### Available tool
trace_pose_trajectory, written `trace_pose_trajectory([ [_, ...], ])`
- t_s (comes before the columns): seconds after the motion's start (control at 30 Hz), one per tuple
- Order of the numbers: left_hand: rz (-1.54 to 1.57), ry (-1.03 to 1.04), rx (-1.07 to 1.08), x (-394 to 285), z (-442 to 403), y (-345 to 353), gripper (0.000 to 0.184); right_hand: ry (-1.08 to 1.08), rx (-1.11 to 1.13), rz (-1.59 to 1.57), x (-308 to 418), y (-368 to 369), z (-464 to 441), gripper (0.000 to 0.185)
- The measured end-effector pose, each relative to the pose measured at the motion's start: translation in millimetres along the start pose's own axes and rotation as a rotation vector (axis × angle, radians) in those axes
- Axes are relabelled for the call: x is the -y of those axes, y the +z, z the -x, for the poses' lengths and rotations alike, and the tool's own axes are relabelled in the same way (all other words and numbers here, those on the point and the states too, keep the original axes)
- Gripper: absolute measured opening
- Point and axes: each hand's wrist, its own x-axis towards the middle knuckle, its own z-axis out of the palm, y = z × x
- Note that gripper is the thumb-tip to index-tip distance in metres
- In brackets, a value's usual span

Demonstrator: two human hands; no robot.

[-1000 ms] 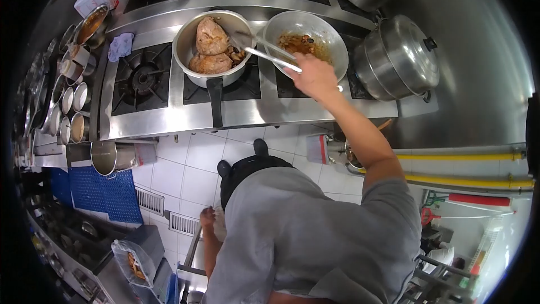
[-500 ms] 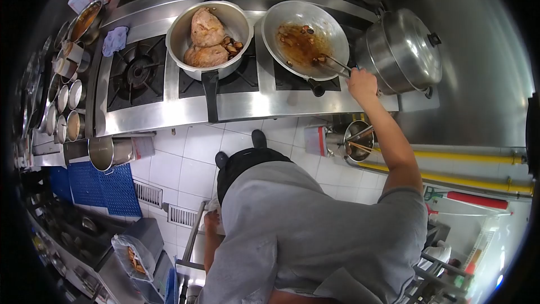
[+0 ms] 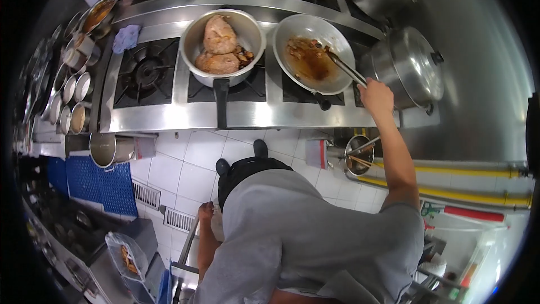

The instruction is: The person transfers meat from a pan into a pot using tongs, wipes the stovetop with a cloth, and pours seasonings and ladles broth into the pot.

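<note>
My right hand point(image 3: 377, 97) is closed round metal tongs point(image 3: 347, 70). Their dark tips reach into a wide frying pan point(image 3: 284, 59), touching small browned pieces point(image 3: 319, 45) at the edge of a brown sauce point(image 3: 313, 65). Left of it, a deep pot point(image 3: 256, 39) with a black handle point(image 3: 223, 104) holds two large browned pieces of meat point(image 3: 220, 36) and some dark chunks point(image 3: 244, 56). Low at my side, my left hand point(image 3: 206, 212) appears curled closed near a metal rail; what it grips, if anything, I cannot make out.
A lidded steel pot point(image 3: 413, 67) stands right of the pan. Left are an unused burner point(image 3: 147, 72), a crumpled cloth point(image 3: 126, 38) and several small containers point(image 3: 82, 86). A bucket with utensils point(image 3: 360, 155) hangs below the stove's right side. Yellow pipes point(image 3: 455, 170) run along the wall.
In the pan, the tongs' tips have moved up, away from the lower right edge, to the browned pieces. My left hand has shifted slightly forward. The whole view has tilted a little.
</note>
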Motion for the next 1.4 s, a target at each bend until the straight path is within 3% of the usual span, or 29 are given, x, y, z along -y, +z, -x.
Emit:
trace_pose_trajectory([
  [0.07,0.013,-0.038,-0.028,22.9,-0.2,-7.8,0.023,-0.019,-0.037,-0.082,25.4,-27.9,15.6,0.031],
  [0.13,0.106,-0.085,0.111,64.8,-33.4,-16.7,0.021,-0.158,-0.204,-0.328,49.3,-43.9,27.9,0.035],
  [0.17,0.465,-0.243,0.271,79.7,-45.1,-29.7,0.019,-0.172,-0.202,-0.341,64.2,-43.6,32.1,0.035],
  [0.2,0.473,-0.240,0.252,81.4,-45.5,-30.4,0.019,-0.227,-0.222,-0.372,80.4,-43.8,35.6,0.035],
  [0.27,0.056,0.079,0.087,85.9,-37.7,-26.7,0.019,-0.339,-0.241,-0.436,111.6,-37.7,31.0,0.035],
  [0.4,-0.108,0.095,-0.090,71.1,-29.4,-27.2,0.024,-0.467,-0.167,-0.368,141.8,-4.4,15.4,0.042],
  [0.5,-0.037,0.160,-0.127,67.4,-29.4,-16.9,0.026,-0.433,-0.208,-0.381,140.5,-9.1,18.8,0.043],
  [0.6,0.134,0.012,-0.096,27.7,12.5,-4.8,0.023,-0.414,-0.161,-0.329,125.2,-0.7,15.5,0.043],
  [0.73,0.140,-0.072,-0.043,48.1,16.6,13.9,0.023,-0.277,-0.234,-0.331,89.6,-21.7,-0.8,0.047],
  [0.83,0.230,-0.156,-0.015,65.7,26.2,19.7,0.022,-0.126,-0.171,-0.258,42.6,-4.7,-35.0,0.046],
  [0.97,0.149,-0.102,-0.011,73.4,18.1,15.6,0.024,-0.008,0.036,-0.107,2.1,51.7,-61.8,0.045],
  [1.07,0.286,-0.191,0.010,95.7,-8.6,7.5,0.027,-0.013,0.107,-0.106,-3.1,79.0,-66.0,0.046],
  [1.13,0.973,-0.237,0.221,104.4,-22.5,-0.7,0.035,-0.017,0.137,-0.094,-1.2,91.0,-68.0,0.045],
  [1.17,0.966,-0.233,0.219,96.6,-19.0,-0.7,0.035,-0.013,0.139,-0.100,-2.0,96.3,-67.6,0.045],
  [1.23,0.170,-0.019,-0.002,52.3,5.8,8.8,0.032,-0.048,0.082,-0.026,-3.0,104.5,-68.6,0.042],
  [1.4,0.095,-0.013,-0.036,22.7,19.9,14.5,0.028,-0.049,0.063,-0.042,-9.4,106.1,-70.3,0.038],
])
